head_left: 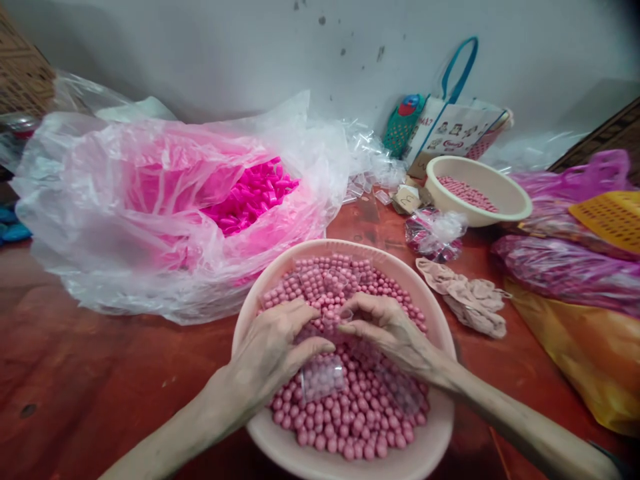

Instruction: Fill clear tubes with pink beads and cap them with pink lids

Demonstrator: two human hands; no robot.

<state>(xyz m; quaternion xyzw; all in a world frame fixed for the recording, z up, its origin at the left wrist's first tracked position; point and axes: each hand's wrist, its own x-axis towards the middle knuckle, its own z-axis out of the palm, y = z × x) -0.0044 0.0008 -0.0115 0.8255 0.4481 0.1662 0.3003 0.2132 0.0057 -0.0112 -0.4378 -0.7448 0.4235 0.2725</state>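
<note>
A wide pale basin (445, 433) full of round pink beads (350, 427) stands in front of me. Over the beads, a small clear plastic case (331, 325) sits between my two hands, with pink showing through it. My left hand (285, 340) closes its thumb and fingers on the near left side of the case. The thumb and index finger of my right hand (393, 333) pinch its right end. Whether beads are inside it, I cannot tell. Among the beads lie other clear cases, one just below my left thumb (323, 379) and another by the right wrist (400, 390).
Left of the basin, a big clear bag (100, 267) holds bright pink pieces (255, 197). Behind right are a cream bowl (520, 203) of beads, a printed tote (457, 133) and clear plastic pieces (370, 160). A crumpled beige cloth (467, 297) and yellow bag (575, 353) lie right.
</note>
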